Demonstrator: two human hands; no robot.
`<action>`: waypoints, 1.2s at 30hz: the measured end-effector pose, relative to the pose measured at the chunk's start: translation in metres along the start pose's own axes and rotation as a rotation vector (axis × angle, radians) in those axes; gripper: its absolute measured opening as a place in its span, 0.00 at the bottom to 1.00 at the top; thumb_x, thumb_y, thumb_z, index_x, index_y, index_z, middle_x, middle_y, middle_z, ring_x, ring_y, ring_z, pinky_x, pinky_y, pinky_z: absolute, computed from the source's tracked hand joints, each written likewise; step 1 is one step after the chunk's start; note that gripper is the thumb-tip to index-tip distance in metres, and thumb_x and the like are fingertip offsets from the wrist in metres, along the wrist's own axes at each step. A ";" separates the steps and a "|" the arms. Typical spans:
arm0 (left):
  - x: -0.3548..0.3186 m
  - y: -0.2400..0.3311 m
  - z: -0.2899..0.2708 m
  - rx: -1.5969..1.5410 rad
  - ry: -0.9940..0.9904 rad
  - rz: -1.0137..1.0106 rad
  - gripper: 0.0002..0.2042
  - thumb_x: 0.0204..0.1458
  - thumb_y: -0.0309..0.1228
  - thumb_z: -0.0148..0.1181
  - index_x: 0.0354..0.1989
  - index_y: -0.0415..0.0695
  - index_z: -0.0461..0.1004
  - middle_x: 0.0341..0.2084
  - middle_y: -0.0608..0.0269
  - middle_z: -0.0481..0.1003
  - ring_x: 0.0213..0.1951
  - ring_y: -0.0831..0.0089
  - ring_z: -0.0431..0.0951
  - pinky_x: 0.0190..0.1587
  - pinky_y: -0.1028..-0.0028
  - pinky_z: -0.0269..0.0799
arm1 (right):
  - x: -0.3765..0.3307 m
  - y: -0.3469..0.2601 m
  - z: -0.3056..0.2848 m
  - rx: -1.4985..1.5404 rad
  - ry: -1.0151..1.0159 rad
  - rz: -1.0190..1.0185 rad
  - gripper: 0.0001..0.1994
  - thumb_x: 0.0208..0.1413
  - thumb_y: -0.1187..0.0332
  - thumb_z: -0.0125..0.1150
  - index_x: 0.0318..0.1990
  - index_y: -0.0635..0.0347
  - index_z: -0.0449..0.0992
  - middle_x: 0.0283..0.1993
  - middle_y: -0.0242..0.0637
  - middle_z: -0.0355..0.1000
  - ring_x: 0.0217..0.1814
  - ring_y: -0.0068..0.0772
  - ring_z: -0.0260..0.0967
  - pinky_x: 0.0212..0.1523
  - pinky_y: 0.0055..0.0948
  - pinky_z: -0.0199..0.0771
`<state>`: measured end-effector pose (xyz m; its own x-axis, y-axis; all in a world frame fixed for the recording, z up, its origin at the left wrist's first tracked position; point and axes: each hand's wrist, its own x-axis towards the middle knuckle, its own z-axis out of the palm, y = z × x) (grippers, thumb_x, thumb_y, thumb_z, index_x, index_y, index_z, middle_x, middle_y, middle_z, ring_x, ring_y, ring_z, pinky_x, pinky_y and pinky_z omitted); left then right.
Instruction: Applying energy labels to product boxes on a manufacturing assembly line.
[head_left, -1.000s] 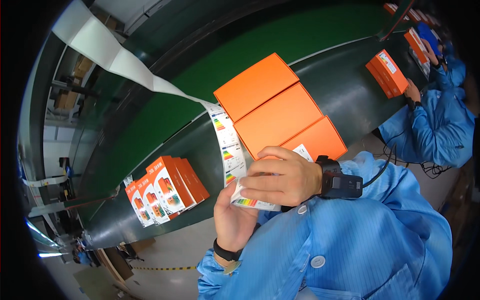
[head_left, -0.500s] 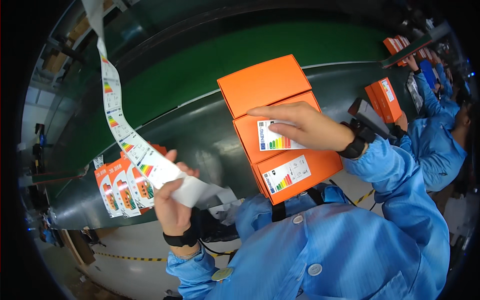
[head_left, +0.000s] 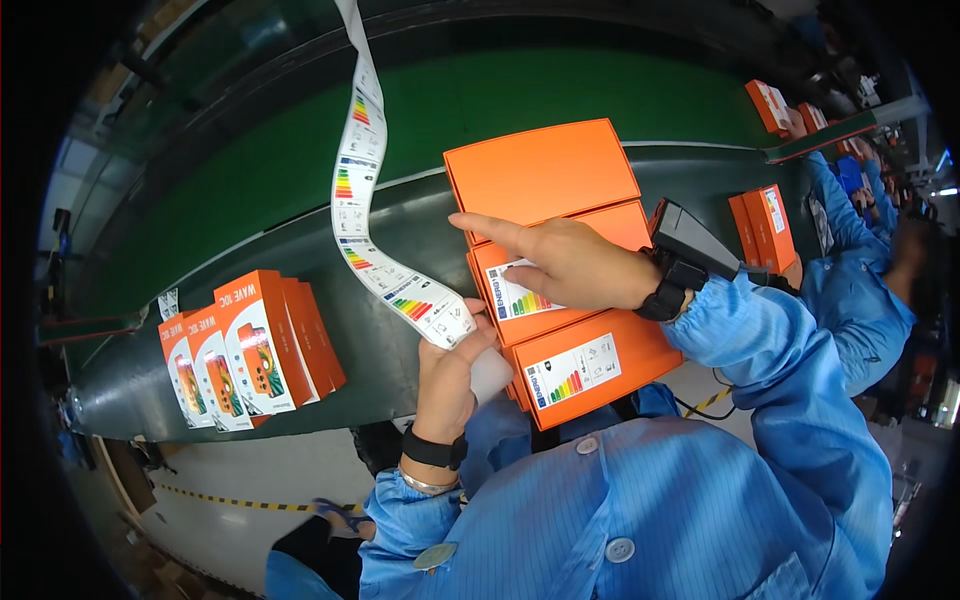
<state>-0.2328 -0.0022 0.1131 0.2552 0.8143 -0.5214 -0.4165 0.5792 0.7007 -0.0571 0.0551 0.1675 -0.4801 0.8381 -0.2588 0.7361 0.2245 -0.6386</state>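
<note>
Three orange boxes stand side by side in front of me: a far one (head_left: pixel 545 170), a middle one (head_left: pixel 622 226) and a near one (head_left: pixel 645 350). My right hand (head_left: pixel 575 262) lies over the middle box, its index finger stretched out and its thumb on a white energy label (head_left: pixel 512 303) there, partly covered by the hand. Another energy label (head_left: pixel 572 372) is stuck on the near box. Left of the boxes, my left hand (head_left: pixel 448 388) pinches a long strip of printed labels (head_left: pixel 362 245), which hangs down from above; a bare white piece of backing droops past the fingers.
A group of orange and white printed boxes (head_left: pixel 250 350) stands to the left on the dark worktop (head_left: pixel 400 220). Beyond runs a green belt (head_left: pixel 430 110). A grey handheld device (head_left: pixel 695 240) sits by my right wrist. Co-workers in blue (head_left: pixel 855 285) handle orange boxes (head_left: pixel 765 225) at the right.
My left hand has moved right, bringing the label strip close to the boxes. My right hand has shifted slightly left and down, its thumb still on the middle box's label.
</note>
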 end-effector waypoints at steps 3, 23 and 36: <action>0.000 0.002 0.002 0.016 -0.006 -0.003 0.13 0.42 0.18 0.53 0.39 0.36 0.67 0.27 0.64 0.70 0.29 0.77 0.71 0.32 0.79 0.67 | 0.001 0.007 0.005 -0.018 0.063 -0.071 0.33 0.48 0.76 0.52 0.62 0.46 0.48 0.30 0.46 0.70 0.24 0.38 0.67 0.25 0.33 0.66; 0.002 0.001 0.002 0.040 -0.013 0.009 0.13 0.42 0.19 0.52 0.40 0.37 0.66 0.29 0.63 0.71 0.31 0.77 0.72 0.33 0.79 0.68 | 0.004 0.007 0.007 -0.070 0.119 -0.126 0.32 0.45 0.76 0.53 0.60 0.47 0.53 0.22 0.42 0.68 0.21 0.38 0.66 0.22 0.34 0.63; 0.009 0.008 0.013 0.086 0.009 0.052 0.06 0.47 0.26 0.54 0.33 0.38 0.68 0.24 0.64 0.70 0.27 0.79 0.69 0.29 0.80 0.64 | 0.006 0.002 0.005 -0.131 0.120 -0.134 0.32 0.44 0.77 0.53 0.59 0.48 0.54 0.24 0.43 0.68 0.22 0.41 0.67 0.22 0.35 0.65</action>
<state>-0.2226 0.0100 0.1202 0.2270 0.8434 -0.4869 -0.3522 0.5372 0.7664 -0.0612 0.0577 0.1611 -0.5229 0.8482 -0.0848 0.7292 0.3935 -0.5598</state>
